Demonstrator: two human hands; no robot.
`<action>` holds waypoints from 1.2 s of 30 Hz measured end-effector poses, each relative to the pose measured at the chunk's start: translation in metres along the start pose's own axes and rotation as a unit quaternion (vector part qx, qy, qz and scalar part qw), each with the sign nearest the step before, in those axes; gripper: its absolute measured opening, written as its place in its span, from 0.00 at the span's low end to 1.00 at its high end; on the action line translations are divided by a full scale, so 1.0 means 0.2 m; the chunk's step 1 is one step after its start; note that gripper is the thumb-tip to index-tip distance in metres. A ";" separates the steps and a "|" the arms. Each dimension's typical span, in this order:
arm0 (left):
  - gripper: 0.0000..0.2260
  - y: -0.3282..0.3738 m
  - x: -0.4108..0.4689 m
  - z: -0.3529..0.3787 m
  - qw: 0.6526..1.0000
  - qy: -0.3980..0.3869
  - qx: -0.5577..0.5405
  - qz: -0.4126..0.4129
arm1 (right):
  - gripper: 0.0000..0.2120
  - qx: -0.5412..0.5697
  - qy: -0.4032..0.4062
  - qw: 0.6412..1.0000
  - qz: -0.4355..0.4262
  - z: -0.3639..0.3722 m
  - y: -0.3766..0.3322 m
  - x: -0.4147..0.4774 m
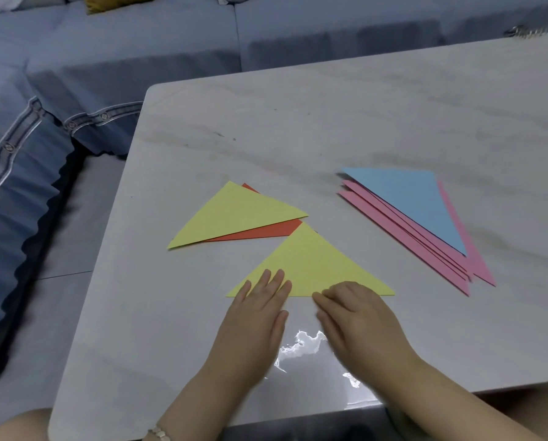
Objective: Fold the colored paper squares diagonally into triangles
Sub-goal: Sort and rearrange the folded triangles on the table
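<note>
A yellow paper triangle (314,265) lies folded on the marble table, its long folded edge nearest me. My left hand (256,316) rests flat with spread fingers on the triangle's left part. My right hand (358,316) presses its fingertips on the fold edge near the middle, fingers curled and blurred. Behind to the left lies another yellow triangle (234,214) on top of an orange triangle (266,233). To the right sits a stack of pink triangles (425,240) with a blue triangle (415,198) on top.
The white marble table (298,128) has a rounded far-left corner and its front edge near my arms. A blue sofa (75,74) runs along the back and left. A small shiny object (525,31) lies at the table's far right edge.
</note>
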State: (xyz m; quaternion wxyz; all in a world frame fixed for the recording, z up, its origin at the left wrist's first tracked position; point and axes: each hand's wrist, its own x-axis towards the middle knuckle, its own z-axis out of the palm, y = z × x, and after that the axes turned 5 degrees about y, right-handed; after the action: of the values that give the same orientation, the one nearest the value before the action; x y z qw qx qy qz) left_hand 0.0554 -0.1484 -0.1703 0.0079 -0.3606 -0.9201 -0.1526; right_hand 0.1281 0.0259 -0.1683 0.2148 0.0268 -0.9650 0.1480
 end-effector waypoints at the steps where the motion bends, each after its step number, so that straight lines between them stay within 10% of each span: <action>1: 0.23 0.00 0.00 0.00 1.000 0.001 0.003 0.001 | 0.13 -0.002 0.006 1.000 0.006 -0.02 0.02 -0.02; 23: 0.20 0.37 0.11 0.08 0.991 0.033 0.014 0.126 | 0.16 -0.054 0.058 0.984 0.157 -0.16 0.19 -0.13; 36: 0.26 0.15 0.02 0.02 0.996 0.080 -0.015 0.044 | 0.14 -0.054 0.095 0.978 0.176 -0.15 0.16 -0.12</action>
State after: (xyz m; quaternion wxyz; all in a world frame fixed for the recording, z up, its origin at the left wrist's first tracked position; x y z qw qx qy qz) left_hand 0.0740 -0.1239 -0.1648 0.0829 -0.3874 -0.8974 -0.1940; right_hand 0.1573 0.0646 -0.1618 0.2769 -0.1693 -0.9364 0.1334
